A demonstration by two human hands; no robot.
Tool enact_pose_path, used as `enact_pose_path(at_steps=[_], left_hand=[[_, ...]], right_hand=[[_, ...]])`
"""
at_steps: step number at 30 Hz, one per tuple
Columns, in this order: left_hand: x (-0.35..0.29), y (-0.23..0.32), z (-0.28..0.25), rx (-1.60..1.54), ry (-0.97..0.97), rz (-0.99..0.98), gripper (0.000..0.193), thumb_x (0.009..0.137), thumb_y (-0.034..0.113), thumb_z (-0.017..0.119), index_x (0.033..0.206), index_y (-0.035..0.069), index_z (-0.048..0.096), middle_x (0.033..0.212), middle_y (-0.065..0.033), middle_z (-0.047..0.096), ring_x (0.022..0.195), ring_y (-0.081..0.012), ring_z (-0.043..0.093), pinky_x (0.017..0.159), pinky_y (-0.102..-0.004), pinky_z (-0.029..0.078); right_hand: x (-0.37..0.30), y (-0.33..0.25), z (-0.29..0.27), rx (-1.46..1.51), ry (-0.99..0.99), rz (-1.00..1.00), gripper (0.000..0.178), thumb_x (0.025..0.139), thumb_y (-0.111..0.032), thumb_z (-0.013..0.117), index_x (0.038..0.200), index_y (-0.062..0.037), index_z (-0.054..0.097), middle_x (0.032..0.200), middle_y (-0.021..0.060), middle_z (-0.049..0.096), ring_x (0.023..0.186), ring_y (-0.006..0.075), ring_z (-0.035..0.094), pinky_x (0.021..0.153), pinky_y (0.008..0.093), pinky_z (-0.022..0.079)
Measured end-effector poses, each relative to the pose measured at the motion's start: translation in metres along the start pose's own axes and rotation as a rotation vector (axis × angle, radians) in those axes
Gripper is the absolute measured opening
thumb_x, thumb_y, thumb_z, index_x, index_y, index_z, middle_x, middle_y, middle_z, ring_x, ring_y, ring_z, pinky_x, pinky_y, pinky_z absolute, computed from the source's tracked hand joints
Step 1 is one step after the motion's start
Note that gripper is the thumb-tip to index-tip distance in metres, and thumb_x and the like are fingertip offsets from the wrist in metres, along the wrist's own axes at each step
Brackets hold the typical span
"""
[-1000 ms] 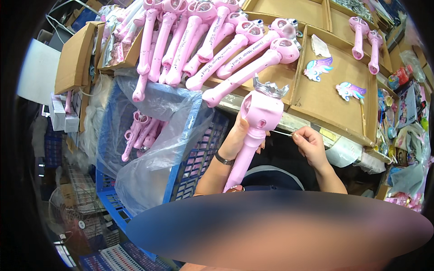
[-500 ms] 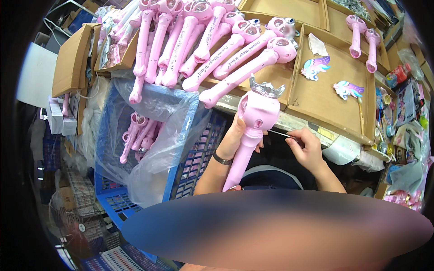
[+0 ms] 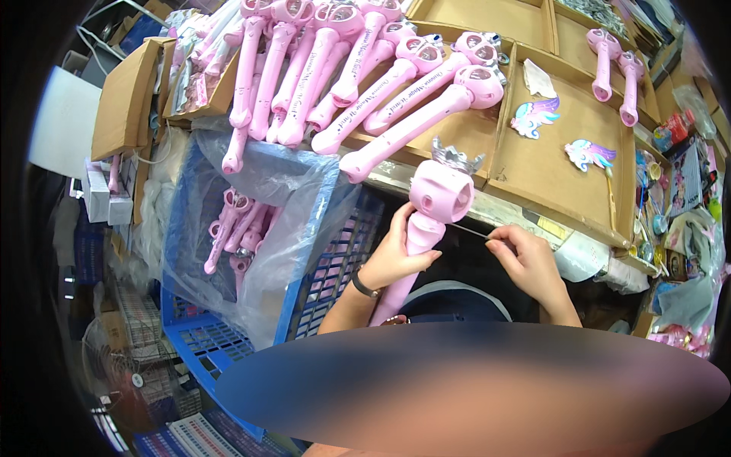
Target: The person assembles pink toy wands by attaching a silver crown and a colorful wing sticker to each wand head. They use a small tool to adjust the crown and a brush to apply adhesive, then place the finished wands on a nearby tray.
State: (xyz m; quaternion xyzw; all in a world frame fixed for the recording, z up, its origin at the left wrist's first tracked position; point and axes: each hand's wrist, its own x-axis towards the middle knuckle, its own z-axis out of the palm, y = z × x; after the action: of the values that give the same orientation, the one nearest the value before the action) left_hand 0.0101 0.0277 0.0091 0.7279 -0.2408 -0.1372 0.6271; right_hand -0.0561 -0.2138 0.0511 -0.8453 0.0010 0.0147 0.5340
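While the left hand (image 3: 396,255) is wrapped around the neck of a pink toy wand (image 3: 426,228), just under its round head, the right hand (image 3: 528,263) sits off to the right of it with thumb and fingers pinched on a thin wire or pin (image 3: 472,231) that reaches toward the wand's head. Both forearms come up from the bottom middle of the frame, the left one wearing a dark wristband (image 3: 364,286), wrist bent so the fist curls in from the left side of the shaft. The wand's long axis runs tilted, handle end down near lower center by the person's lap, head up toward the center of the frame, topped with a little silver crown (image 3: 455,158) pointing up and slightly right. So it's held in the air right in front of the tabletop edge (image 3: 525,221), not resting on anything as far as I can see. Behind it, upper center, a whole pile of finished pink wands (image 3: 358,72) lies fanned out across cardboard trays (image 3: 579,190), and two winged pony cutouts (image 3: 563,133) sit on the tray to the upper right. On the left there's a blue plastic crate (image 3: 320,289) lined with a clear bag (image 3: 289,198) holding more pink wand parts (image 3: 232,232).
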Motion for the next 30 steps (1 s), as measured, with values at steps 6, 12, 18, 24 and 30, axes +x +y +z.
enact_pose_path(at_steps=[6, 12, 18, 24, 30], left_hand=[[0.028, 0.014, -0.029, -0.792, 0.084, -0.003, 0.047, 0.078, 0.016, 0.064, 0.115, -0.003, 0.042, 0.099, -0.0152, 0.054, 0.069, -0.0180, 0.058, 0.056, -0.0299, 0.050], [0.051, 0.020, -0.004, -0.836, 0.069, 0.072, 0.038, 0.070, 0.013, 0.069, 0.100, 0.003, 0.048, 0.082, -0.0054, 0.053, 0.070, -0.0145, 0.057, 0.064, -0.0304, 0.048], [0.049, 0.016, 0.004, -0.916, 0.007, 0.099, 0.036, 0.070, 0.012, 0.066, 0.098, -0.001, 0.046, 0.087, -0.0071, 0.050, 0.067, -0.0145, 0.054, 0.059, -0.0297, 0.046], [0.049, 0.018, 0.011, -0.957, 0.060, 0.165, 0.037, 0.070, 0.012, 0.066, 0.098, -0.001, 0.046, 0.085, -0.0073, 0.049, 0.064, -0.0148, 0.054, 0.058, -0.0288, 0.046], [0.051, 0.018, 0.014, -0.901, -0.060, 0.064, 0.042, 0.069, 0.016, 0.068, 0.102, 0.000, 0.047, 0.086, -0.0088, 0.052, 0.062, -0.0163, 0.056, 0.057, -0.0301, 0.047]], right_hand=[[-0.005, 0.009, 0.013, 0.281, 0.114, -0.071, 0.023, 0.079, -0.013, 0.069, 0.096, -0.0035, 0.057, 0.073, -0.0009, 0.053, 0.060, 0.0067, 0.048, 0.055, 0.0204, 0.038], [-0.011, 0.049, 0.101, 0.413, 0.024, -0.234, 0.091, 0.060, -0.021, 0.086, 0.127, 0.0004, 0.029, 0.100, 0.0099, 0.050, 0.091, 0.0170, 0.052, 0.080, 0.0290, 0.042], [-0.008, 0.058, 0.099, 0.587, 0.188, -0.245, 0.067, 0.078, -0.010, 0.069, 0.129, 0.0027, 0.028, 0.090, 0.0074, 0.048, 0.085, 0.0148, 0.051, 0.077, 0.0278, 0.043], [0.001, 0.043, 0.087, 0.504, 0.152, -0.319, 0.050, 0.080, -0.006, 0.067, 0.120, -0.0007, 0.039, 0.084, 0.0040, 0.050, 0.075, 0.0105, 0.049, 0.071, 0.0226, 0.040], [0.058, 0.003, 0.056, 0.766, 0.180, -0.477, 0.018, 0.093, -0.012, 0.051, 0.098, -0.0022, 0.037, 0.098, 0.0121, 0.051, 0.083, 0.0146, 0.050, 0.075, 0.0276, 0.043]])
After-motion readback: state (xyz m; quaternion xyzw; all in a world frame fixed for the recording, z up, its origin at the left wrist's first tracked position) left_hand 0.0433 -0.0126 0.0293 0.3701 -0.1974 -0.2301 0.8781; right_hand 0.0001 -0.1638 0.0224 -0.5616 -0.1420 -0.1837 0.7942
